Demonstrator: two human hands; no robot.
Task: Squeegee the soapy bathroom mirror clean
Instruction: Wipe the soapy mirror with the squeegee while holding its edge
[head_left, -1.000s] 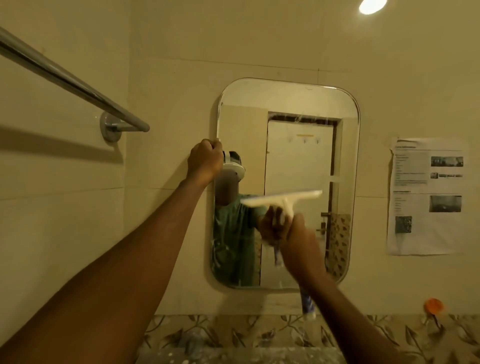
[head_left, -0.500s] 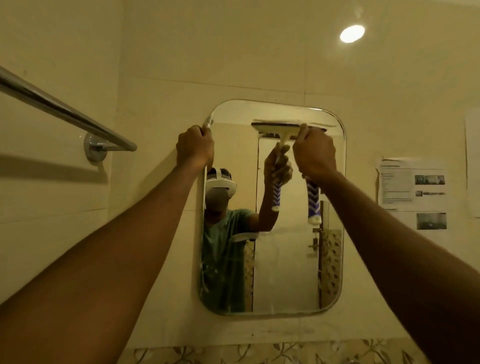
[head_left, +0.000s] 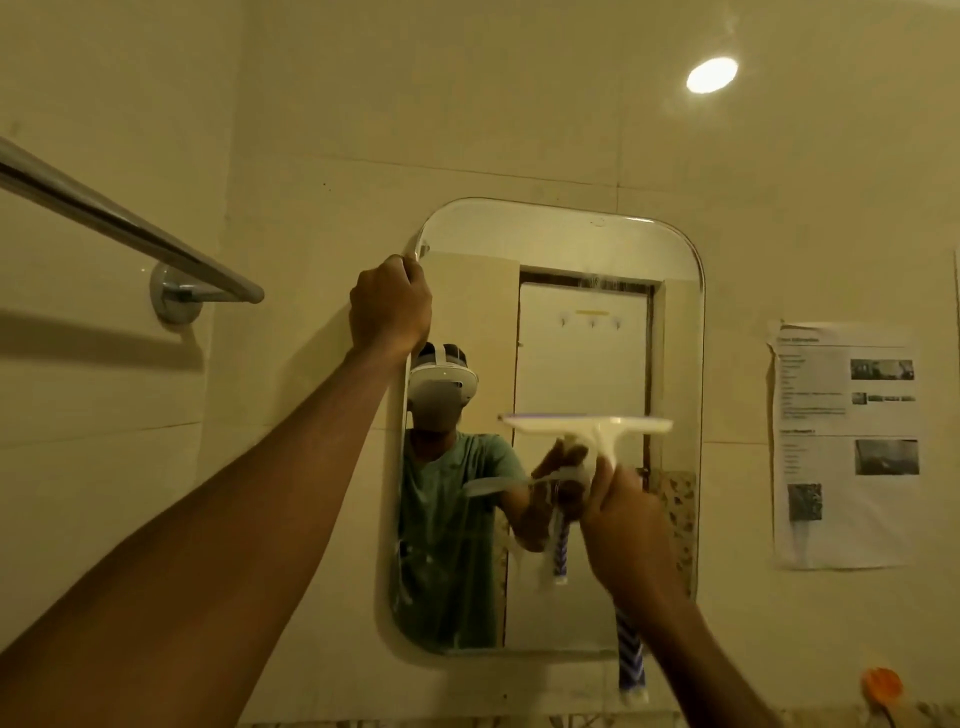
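Observation:
A rounded rectangular mirror (head_left: 582, 249) hangs on the beige tiled wall ahead. My left hand (head_left: 390, 304) grips its upper left edge. My right hand (head_left: 626, 530) holds a white squeegee (head_left: 589, 426) by its blue-and-white striped handle (head_left: 630, 654). The squeegee's blade lies level against the glass at about mid-height on the mirror's right half. Streaks and soap drops show near the top of the glass and along its lower left edge. The reflection shows a person in a green shirt with a headset.
A chrome towel rail (head_left: 119, 223) sticks out from the left wall, close to my left arm. A printed paper sheet (head_left: 847, 441) is stuck to the wall right of the mirror. An orange object (head_left: 881, 683) sits at the lower right. A ceiling light (head_left: 711, 74) glows above.
My right hand has pulled the squeegee down from the top of the mirror to about mid-height. My left hand has stayed on the mirror's upper left edge.

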